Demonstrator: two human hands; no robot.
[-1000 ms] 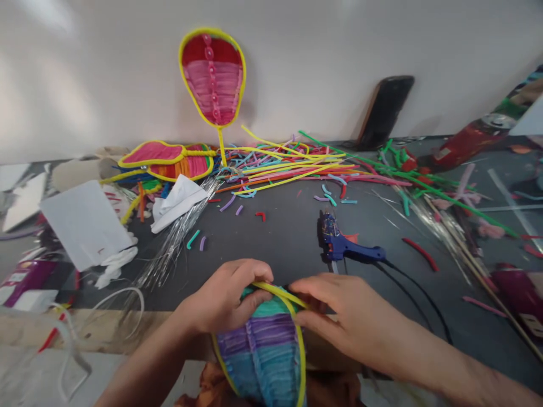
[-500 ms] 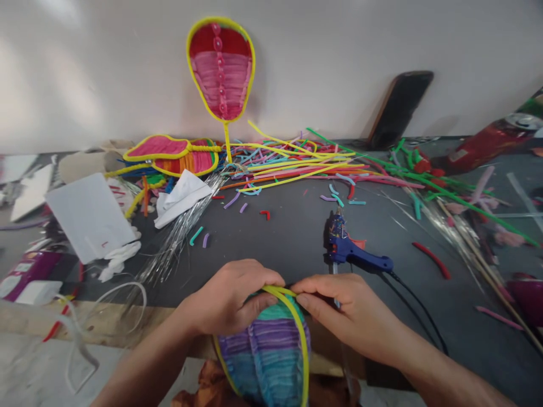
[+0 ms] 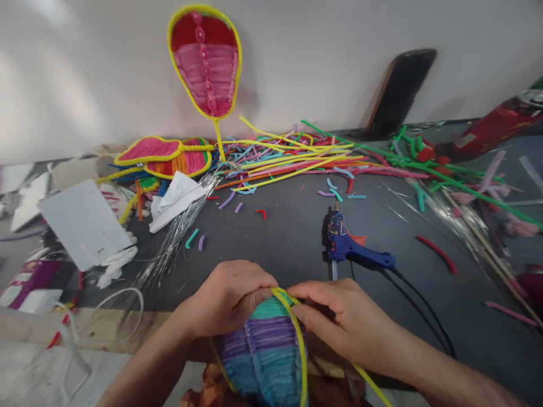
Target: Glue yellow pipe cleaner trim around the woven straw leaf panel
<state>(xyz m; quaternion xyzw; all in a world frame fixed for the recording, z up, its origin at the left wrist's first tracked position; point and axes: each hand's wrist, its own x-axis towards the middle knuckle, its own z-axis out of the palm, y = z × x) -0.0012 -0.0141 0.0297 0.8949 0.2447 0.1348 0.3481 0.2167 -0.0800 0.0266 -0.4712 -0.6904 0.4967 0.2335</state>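
Observation:
A rounded panel (image 3: 267,350) made of green, purple and teal pipe cleaners lies low in front of me, its lower end cut off by the frame. Yellow pipe cleaner (image 3: 302,350) runs along its edge. At the panel's top, my left hand (image 3: 231,299) pinches the rim, with thumb and forefinger closed on the yellow strand. Close beside it, my right hand (image 3: 339,316) has thumb and forefinger closed on the yellow pipe cleaner where two strands cross. A loose yellow length shows below the right wrist.
A blue glue gun (image 3: 356,249) stands beyond my right hand, its cable trailing right. Farther back lie a heap of coloured pipe cleaners (image 3: 292,161) and a red-pink paddle-shaped piece (image 3: 206,68) upright. A phone (image 3: 401,93) leans on the wall near a red can (image 3: 496,127).
The view has turned slightly. Both hands stay at the panel's top, the right one a little lower along the edge. A loose yellow strand now shows below the right wrist.

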